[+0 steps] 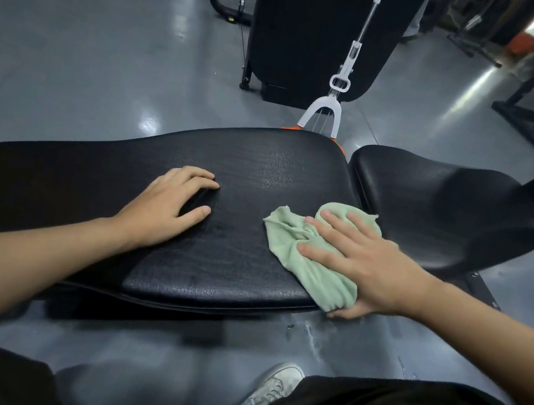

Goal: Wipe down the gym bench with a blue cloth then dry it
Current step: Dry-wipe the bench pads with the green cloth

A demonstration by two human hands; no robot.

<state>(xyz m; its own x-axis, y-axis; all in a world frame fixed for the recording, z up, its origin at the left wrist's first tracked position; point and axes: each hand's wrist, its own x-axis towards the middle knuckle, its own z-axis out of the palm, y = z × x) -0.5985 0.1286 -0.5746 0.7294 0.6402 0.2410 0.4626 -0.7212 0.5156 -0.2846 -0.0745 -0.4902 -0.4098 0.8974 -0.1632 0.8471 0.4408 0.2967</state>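
Right hand [367, 266]: the fingers [342, 222] lie straight and spread, flat on top of a pale green cloth [310, 271], pressing it onto the bench pad; the thumb appears to tuck beneath the cloth at the pad's near edge, though that part is partly hidden. The cloth is crumpled, not folded, and runs from under the fingertips toward the viewer, its lower end draping over the near edge of the pad by the heel of the hand.

Left hand [168, 205]: the fingers are loosely bent, their tips and the thumb resting on the upholstery, holding nothing; the palm bears on the pad well apart from the cloth. Both forearms are bare.

Gym bench: the long black back pad [264, 167] lies with its long axis running left to right across the view, its wider end to the right. The cloth sits at that right end, near the gap that separates the long pad from the shorter seat pad [448, 208], which continues the same axis to the right. The textured vinyl shows a sheen near the cloth.

Surroundings: a white mop frame [338, 84] leans behind the bench against a dark upright pad. The grey floor [92, 37] is glossy. A white sneaker [272, 387] and dark trousers occupy the lower edge.
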